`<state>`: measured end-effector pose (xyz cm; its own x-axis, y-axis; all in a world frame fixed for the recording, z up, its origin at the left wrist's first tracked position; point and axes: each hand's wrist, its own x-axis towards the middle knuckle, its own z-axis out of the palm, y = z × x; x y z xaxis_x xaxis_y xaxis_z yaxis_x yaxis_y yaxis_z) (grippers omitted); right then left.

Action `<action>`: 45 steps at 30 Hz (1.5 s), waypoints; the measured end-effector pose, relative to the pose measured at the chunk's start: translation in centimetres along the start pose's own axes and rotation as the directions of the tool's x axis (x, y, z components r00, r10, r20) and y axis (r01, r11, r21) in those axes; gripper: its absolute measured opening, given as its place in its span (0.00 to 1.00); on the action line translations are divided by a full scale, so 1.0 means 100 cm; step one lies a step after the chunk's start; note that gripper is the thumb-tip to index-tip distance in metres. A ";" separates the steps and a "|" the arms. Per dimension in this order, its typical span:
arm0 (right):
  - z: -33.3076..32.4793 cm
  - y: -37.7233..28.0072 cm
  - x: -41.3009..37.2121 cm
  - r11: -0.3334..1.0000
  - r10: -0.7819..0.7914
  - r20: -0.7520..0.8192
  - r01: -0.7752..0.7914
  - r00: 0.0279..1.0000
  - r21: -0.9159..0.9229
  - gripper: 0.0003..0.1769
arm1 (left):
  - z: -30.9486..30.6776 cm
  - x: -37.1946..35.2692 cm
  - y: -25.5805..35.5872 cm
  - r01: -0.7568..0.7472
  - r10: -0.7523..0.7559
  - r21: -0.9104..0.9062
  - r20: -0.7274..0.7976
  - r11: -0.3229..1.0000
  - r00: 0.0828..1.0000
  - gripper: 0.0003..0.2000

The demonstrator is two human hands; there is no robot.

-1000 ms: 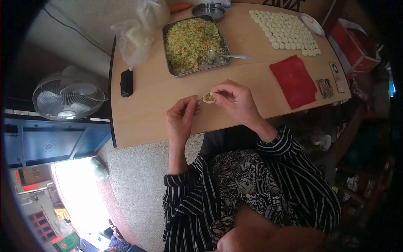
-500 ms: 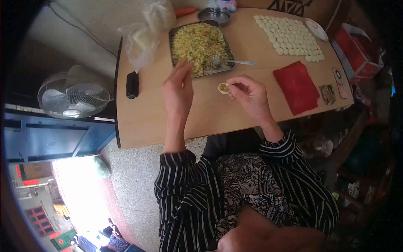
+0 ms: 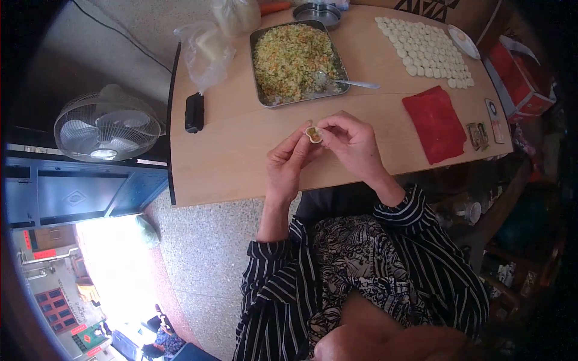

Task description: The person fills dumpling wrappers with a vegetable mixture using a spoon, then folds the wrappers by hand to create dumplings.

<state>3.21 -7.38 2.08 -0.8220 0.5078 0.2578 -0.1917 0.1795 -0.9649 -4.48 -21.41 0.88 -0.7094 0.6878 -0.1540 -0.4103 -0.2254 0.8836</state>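
A small round dough wrapper with chopped filling [image 3: 313, 135] is pinched between both hands above the table's near side. My left hand [image 3: 287, 163] holds its left edge between thumb and fingers. Its right edge is gripped by the thumb and index finger of my right hand [image 3: 356, 146]. The wrapper's edges rise around the filling, and its top still shows open. Just beyond the hands sits a metal tray [image 3: 257, 90] heaped with chopped vegetable filling [image 3: 293, 58]. A metal spoon [image 3: 356, 83] rests in it, handle pointing right.
Many flat round dough pieces [image 3: 424, 51] lie in rows at the back right, near a white plate [image 3: 463, 41]. A red cloth [image 3: 435, 125] lies at right; a black object [image 3: 194, 112] and plastic bag [image 3: 208, 57] at left. A fan [image 3: 102, 126] stands beyond the left edge.
My left hand has come away from the tray's front edge, moving right and nearer, and now grips the wrapper together with my right hand. The view has shifted slightly.
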 end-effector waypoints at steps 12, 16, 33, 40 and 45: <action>0.001 -0.007 -0.004 0.981 0.186 0.132 -0.192 0.974 0.036 0.07 | -0.011 -0.009 -0.009 -0.036 0.035 -0.034 -0.024 0.999 0.999 0.17; 0.002 -0.008 -0.005 0.975 0.217 0.144 -0.220 0.966 0.007 0.08 | -0.009 -0.011 -0.010 -0.056 0.057 0.031 -0.039 0.998 0.998 0.16; 0.001 -0.013 -0.011 0.984 0.000 0.154 0.027 0.988 -0.174 0.03 | -0.009 -0.020 -0.008 -0.039 0.049 0.138 -0.070 0.990 0.996 0.15; -0.010 -0.022 -0.004 0.886 -0.190 0.439 0.346 0.878 -0.308 0.06 | -0.022 -0.027 -0.004 0.025 -0.030 0.160 0.029 0.987 0.999 0.15; -0.007 -0.033 -0.005 0.913 -0.114 0.440 0.268 0.891 -0.306 0.07 | -0.028 -0.029 -0.001 0.022 -0.040 0.243 0.066 0.970 0.997 0.13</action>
<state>4.62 -7.65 5.15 -0.9464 0.0607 0.3173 -0.2314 0.5581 -0.7969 -3.96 -25.35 0.03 -0.6530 0.7404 -0.1592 -0.2742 -0.0353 0.9610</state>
